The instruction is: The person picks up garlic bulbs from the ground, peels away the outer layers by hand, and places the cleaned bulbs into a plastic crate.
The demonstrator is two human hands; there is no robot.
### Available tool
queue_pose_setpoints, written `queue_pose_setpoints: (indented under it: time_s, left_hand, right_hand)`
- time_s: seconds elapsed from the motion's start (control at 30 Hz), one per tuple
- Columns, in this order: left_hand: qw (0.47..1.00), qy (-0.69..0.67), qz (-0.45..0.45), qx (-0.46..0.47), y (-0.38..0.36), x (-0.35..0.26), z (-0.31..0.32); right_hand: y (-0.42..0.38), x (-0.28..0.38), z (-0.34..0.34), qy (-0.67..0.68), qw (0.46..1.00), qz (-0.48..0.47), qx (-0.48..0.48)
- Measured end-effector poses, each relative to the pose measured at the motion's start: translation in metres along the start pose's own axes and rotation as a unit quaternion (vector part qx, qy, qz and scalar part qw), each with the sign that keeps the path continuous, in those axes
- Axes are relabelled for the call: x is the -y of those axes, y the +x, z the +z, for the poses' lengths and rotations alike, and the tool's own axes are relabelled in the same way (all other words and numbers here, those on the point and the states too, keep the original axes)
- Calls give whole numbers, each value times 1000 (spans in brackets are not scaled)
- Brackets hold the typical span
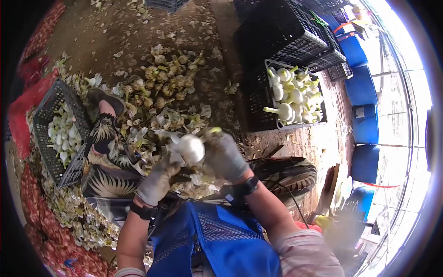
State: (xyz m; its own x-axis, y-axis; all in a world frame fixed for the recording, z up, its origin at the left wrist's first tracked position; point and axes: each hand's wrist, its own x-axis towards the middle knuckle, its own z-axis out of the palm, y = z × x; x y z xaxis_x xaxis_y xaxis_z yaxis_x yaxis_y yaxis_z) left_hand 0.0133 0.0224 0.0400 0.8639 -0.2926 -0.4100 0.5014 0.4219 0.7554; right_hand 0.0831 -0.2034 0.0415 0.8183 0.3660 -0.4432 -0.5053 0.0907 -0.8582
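A white garlic bulb (191, 148) with a short green stem is held up in front of me, between my two gloved hands. My right hand (224, 158), in a greyish work glove, is closed around the stem side of the bulb. On the bulb's other side my left hand (158, 183), in a similar glove, has its fingers bent against the bulb and a pale flap of loose skin. Motion blurs both sets of fingertips. Below and behind the hands lie scattered garlic skins (196, 184).
At the right, a black crate (302, 125) holds cleaned garlic bulbs; stacked black crates (318, 46) stand behind it. Another crate (42, 124) of garlic is at the left by my foot. Unpeeled garlic (161, 81) lies heaped ahead. Blue containers (362, 85) line the right wall.
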Motion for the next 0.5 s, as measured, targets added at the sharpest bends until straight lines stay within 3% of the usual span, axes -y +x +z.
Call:
queue_pose_setpoints:
  time_s: [0.03,0.07,0.1,0.17,0.23,0.27,0.3,0.33,0.37,0.43,0.5]
  left_hand:
    - [998,43,-38,37,1,4,3]
    - [980,194,26,36,2,6,8]
    - [980,194,26,43,4,4,14]
    - [995,-83,18,46,3,-3,21]
    - [992,-112,43,36,5,-11,16]
    - [999,-43,21,-16,8,-18,10]
    - [997,27,-1,-72,9,-25,1]
    - [949,289,75,-98,16,-14,-16]
    - [970,200,40,-128,16,-23,-12]
    - [968,223,34,-107,31,18,-46]
    - [947,294,22,-123,32,13,-49]
  right_hand:
    - [4,-8,11,138,990,-9,11]
    - [16,-27,10,-125,966,-220,-46]
    - [14,-14,6,-126,966,-221,-52]
    - [7,30,-8,-11,986,-115,-123]
    - [10,61,-51,-164,922,-239,-257]
    - [15,83,-65,-59,896,-286,-334]
    - [17,96,-103,-134,821,-481,-278]
    - [20,112,-139,-303,733,-467,-391]
    - [25,127,-170,-458,608,-434,-482]
    - [32,149,-210,-616,488,-399,-472]
    - [41,142,-249,-735,494,-135,-445]
